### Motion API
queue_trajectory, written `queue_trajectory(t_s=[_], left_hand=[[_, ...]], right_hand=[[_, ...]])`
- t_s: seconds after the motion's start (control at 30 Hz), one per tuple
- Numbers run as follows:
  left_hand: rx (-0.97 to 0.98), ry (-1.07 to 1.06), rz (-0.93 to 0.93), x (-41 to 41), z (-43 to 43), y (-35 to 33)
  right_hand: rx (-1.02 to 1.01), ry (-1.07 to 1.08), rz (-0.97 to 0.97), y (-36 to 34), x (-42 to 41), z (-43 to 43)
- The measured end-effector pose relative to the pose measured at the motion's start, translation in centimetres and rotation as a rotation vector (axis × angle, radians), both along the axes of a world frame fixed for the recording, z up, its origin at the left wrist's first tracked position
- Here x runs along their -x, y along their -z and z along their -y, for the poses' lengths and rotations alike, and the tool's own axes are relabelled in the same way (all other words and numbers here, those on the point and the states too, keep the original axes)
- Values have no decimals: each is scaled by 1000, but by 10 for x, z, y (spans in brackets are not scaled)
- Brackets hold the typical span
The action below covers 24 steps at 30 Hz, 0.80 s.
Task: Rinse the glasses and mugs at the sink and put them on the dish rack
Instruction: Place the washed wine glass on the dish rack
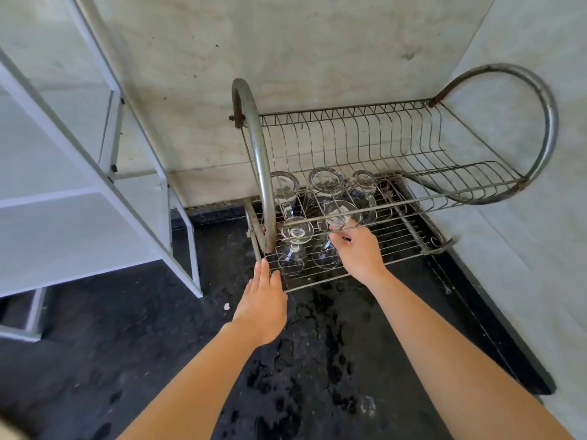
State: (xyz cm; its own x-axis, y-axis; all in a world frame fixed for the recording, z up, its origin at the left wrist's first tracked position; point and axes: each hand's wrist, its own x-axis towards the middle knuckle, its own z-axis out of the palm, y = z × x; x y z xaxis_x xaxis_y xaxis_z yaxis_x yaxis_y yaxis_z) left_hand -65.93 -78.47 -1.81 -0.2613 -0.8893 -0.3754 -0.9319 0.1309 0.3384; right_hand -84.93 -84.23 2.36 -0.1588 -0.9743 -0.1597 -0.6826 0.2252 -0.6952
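- The two-tier dish rack of grey wire with rusty tubular hoops (pixel 349 147) carries all the glassware on its lower tier; its upper plate tier is bare.
- Three clear upturned glasses and mugs (pixel 327 182) stand in a row at the back of the rack's lower tier, so they look finished.
- A clear stemmed glass, foot up (pixel 297 231), stands at the rack's front left, also placed.
- A second clear upturned glass (pixel 341 214) is just beside it on the rack. The right hand (pixel 359 252) pinches its foot with curled fingers, so this one is judged to be in the middle of being set down.
- The left hand (pixel 262 300) holds nothing, its fingers straight and together, tips touching the rack's front-left corner.
- The sink is out of view, so what remains to rinse cannot be told.
- The black stone worktop (pixel 317 360) in front of the rack is spattered with water.
- A white metal shelf frame (pixel 104 192) stands to the left of the rack.
- The upper tier's front wire crosses just above the front glasses, leaving little room to lift them.
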Motion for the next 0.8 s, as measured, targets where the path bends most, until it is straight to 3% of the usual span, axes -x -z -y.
queue_trajectory(t_s=[0.33, 0.6, 0.8], left_hand=[[-71, -79, -75, 4, -1, -11], [65, -231, -234, -4, -27, -23], [111, -407, -221, -48, -83, -37]], right_hand=[[9, 11, -13, -1, -1, -8], [115, 112, 36, -4, -7, -41], [116, -71, 51, -2, -65, -101]])
